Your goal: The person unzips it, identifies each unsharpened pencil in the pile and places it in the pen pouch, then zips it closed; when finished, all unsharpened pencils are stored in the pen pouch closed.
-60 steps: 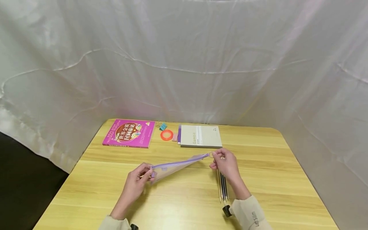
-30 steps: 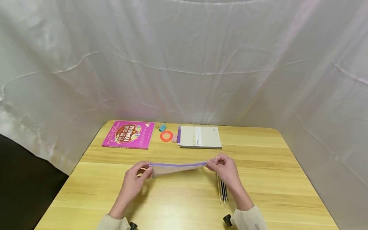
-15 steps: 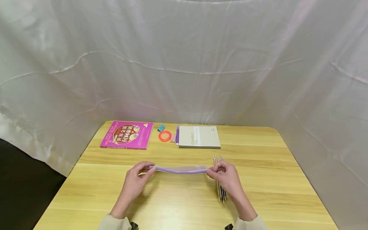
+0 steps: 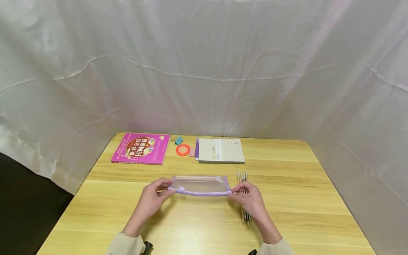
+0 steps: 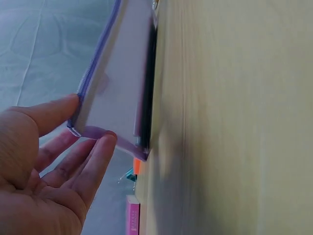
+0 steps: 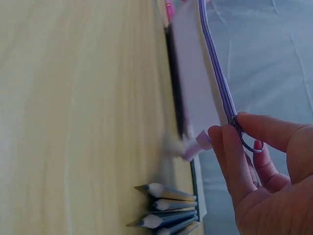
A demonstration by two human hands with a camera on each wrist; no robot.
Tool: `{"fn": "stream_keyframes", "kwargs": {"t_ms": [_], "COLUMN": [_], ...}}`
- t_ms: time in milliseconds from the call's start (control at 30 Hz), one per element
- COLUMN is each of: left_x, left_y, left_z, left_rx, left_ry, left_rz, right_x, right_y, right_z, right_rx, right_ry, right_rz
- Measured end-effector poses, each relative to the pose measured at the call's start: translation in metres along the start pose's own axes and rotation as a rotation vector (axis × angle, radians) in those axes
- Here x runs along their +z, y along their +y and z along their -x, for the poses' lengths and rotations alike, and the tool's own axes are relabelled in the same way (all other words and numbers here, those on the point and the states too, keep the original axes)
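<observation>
A clear zip pencil pouch (image 4: 197,184) with purple trim is stretched between both hands above the table, its zipper edge towards me. Thin, long sticks show inside along its far side. My left hand (image 4: 152,195) pinches the left corner, thumb on the zipper edge and fingers beneath, as the left wrist view shows. Thumb and fingertips of my right hand (image 4: 250,198) pinch the opposite zipper end, where a small metal ring (image 6: 252,148) hangs. A bundle of sharpened pencils (image 4: 248,219) lies on the table below my right hand, partly hidden by it.
Along the back of the wooden table (image 4: 287,184) lie a pink book (image 4: 159,152), a teal binder clip (image 4: 179,141), an orange tape roll (image 4: 183,155), a pink eraser (image 4: 192,153), a purple pen (image 4: 197,148) and a notebook (image 4: 229,152). Pale curtains (image 4: 204,99) enclose the table.
The pouch has gone from hanging slanted to level, and its body now lies beyond the zipper edge. My right hand has come lower and nearer; the left still holds its corner.
</observation>
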State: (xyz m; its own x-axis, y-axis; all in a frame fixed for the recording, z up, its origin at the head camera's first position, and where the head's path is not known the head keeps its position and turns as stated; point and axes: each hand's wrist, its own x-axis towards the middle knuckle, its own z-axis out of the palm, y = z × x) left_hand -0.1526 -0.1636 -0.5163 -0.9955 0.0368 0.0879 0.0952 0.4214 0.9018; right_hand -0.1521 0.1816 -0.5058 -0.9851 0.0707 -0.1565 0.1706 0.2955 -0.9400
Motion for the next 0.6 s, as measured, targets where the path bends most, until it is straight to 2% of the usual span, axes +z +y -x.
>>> {"fn": "stream_keyframes", "kwargs": {"t_ms": [300, 600], "left_x": [0.004, 0.009], "left_y": [-0.009, -0.016], "left_z": [-0.016, -0.028], "left_rx": [0.0, 0.021], "left_ry": [-0.033, -0.032], "left_rz": [-0.094, -0.098], "right_x": [0.011, 0.013], "right_y": [0.005, 0.004], "right_z": [-0.019, -0.029], "right_rx": [0.015, 0.035], "right_ry": [0.001, -0.018], "right_rz": [0.06, 0.119]}}
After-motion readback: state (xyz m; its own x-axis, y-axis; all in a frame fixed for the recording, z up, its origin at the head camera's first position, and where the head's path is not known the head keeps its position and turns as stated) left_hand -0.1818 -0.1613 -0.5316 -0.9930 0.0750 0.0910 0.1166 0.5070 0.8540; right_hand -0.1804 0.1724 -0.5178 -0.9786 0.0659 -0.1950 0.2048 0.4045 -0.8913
